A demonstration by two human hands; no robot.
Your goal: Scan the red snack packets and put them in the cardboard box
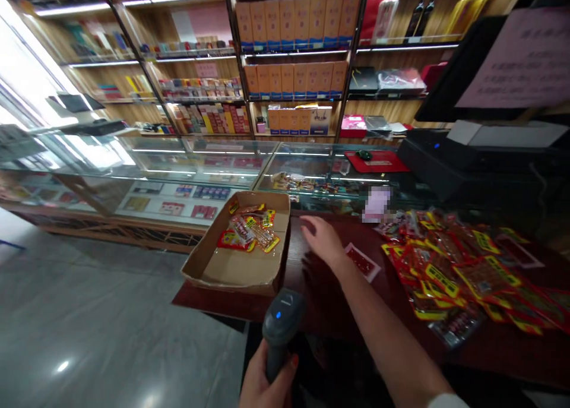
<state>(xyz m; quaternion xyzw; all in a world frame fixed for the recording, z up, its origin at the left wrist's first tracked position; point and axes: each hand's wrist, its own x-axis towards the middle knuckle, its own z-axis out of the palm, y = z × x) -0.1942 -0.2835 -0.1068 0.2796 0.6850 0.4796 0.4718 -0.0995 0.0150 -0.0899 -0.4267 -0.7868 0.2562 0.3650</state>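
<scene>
A dark handheld barcode scanner (283, 319) with a lit blue light stands upright in my left hand (267, 381), whose fingers wrap round its handle. My right hand (324, 240) is stretched over the dark red tabletop, fingers apart and holding nothing that I can see. It is just right of a shallow cardboard box (227, 268). Several snack packets (249, 230) with red and yellow wrappers lie in the box. One flat red packet (363, 262) lies beside my right wrist. Farther right spreads a large heap of red and yellow snack packets (449, 271).
A glass display counter (200, 164) runs behind the table. A black monitor (472, 63) with a paper sheet stands at right. On the counter a mouse (364, 155) rests on a red mat (383, 163). Shelves of boxed goods (294, 22) line the wall.
</scene>
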